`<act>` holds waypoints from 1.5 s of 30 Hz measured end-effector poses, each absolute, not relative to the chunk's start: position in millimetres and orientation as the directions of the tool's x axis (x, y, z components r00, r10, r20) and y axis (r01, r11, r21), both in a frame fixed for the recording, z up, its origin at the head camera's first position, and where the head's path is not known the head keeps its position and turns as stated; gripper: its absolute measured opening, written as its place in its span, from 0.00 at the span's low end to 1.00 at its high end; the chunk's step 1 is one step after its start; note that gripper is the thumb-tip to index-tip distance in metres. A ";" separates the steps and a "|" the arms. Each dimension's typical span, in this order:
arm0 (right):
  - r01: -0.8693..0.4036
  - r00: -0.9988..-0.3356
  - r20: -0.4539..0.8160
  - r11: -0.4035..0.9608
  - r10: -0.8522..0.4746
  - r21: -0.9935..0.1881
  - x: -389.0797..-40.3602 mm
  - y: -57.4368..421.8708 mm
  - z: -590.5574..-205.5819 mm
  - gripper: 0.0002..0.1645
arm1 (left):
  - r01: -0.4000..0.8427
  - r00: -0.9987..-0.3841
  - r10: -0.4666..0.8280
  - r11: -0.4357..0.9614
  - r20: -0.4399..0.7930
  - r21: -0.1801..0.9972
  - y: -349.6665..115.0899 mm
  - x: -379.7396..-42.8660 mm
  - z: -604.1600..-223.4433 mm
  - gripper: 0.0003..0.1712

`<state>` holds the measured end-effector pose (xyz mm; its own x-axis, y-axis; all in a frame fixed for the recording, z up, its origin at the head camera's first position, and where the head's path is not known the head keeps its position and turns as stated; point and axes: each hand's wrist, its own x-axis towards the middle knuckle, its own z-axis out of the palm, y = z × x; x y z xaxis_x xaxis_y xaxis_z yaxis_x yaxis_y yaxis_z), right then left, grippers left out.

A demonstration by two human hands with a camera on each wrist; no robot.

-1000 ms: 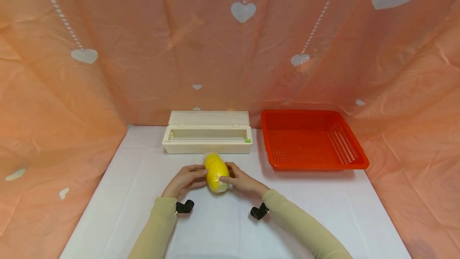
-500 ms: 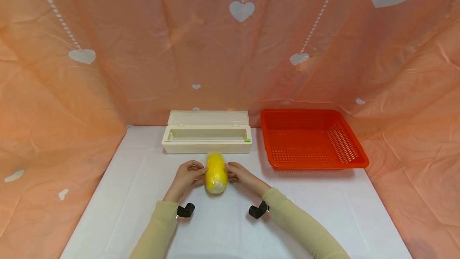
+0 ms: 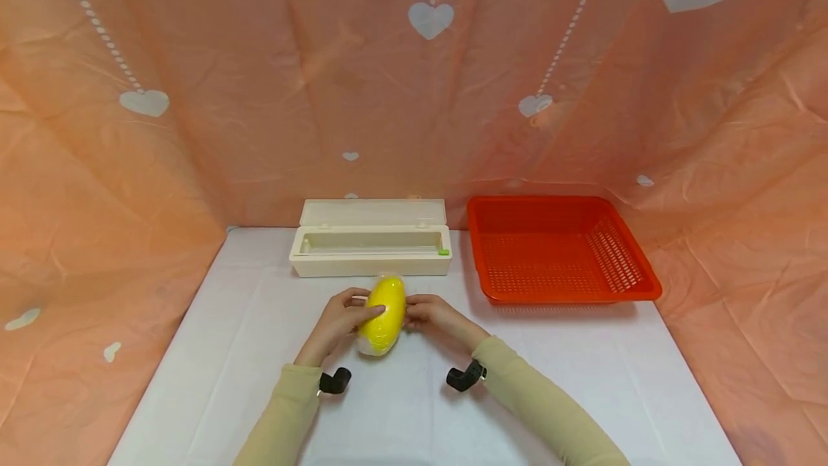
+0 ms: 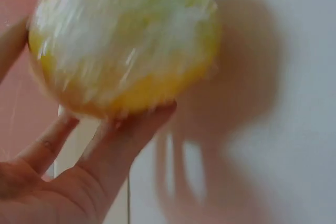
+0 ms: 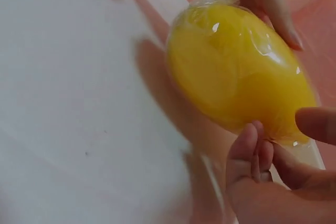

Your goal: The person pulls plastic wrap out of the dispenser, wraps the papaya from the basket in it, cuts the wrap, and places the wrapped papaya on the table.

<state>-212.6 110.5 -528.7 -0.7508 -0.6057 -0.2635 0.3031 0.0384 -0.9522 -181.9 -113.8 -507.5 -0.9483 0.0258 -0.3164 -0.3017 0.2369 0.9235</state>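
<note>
A yellow oblong fruit [image 3: 388, 326] wrapped in clear cling film is held just above the white table, in front of the cream box. My left hand [image 3: 338, 321] grips it from the left, thumb across its upper side and fingers around the far side. From the right, my right hand [image 3: 444, 318] has curled fingers and thumb at the fruit's side; in the right wrist view they close about one end of the fruit [image 5: 231, 66]. Bunched, wrinkled film covers the whitish-green end of the fruit [image 4: 126, 30] in the left wrist view, where it is blurred.
Behind the hands stands a long cream cling film dispenser box [image 3: 370, 266], its lid [image 3: 374, 212] raised and a green slider [image 3: 443, 252] at its right end. A red plastic basket [image 3: 556, 293] is at the back right. Orange heart-patterned cloth encloses the table [image 3: 220, 351].
The fruit has turned between the hands, its near end swinging from right to left. The left thumb now lies over it, while the right thumb has come off its top.
</note>
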 end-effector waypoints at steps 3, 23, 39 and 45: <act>0.236 -0.789 -0.247 0.094 -0.563 -0.967 -214.2 111.7 -528.3 0.25 | -0.309 -0.947 0.031 0.206 -0.321 0.929 -113.3 -182.4 -508.7 0.36; 0.284 -0.757 -0.246 0.034 -0.606 -0.958 -206.8 124.6 -523.6 0.32 | -0.250 -0.963 0.084 0.081 -0.257 0.965 -107.6 -184.2 -515.1 0.23; 0.238 -0.819 -0.296 0.178 -0.493 -0.955 -207.9 130.9 -529.1 0.28 | -0.217 -0.976 0.013 0.082 -0.219 0.973 -100.3 -180.7 -526.8 0.12; 0.283 -0.828 -0.316 0.142 -0.464 -0.949 -205.2 125.8 -525.0 0.29 | -0.256 -0.967 0.010 0.027 -0.256 0.966 -98.5 -180.0 -527.8 0.14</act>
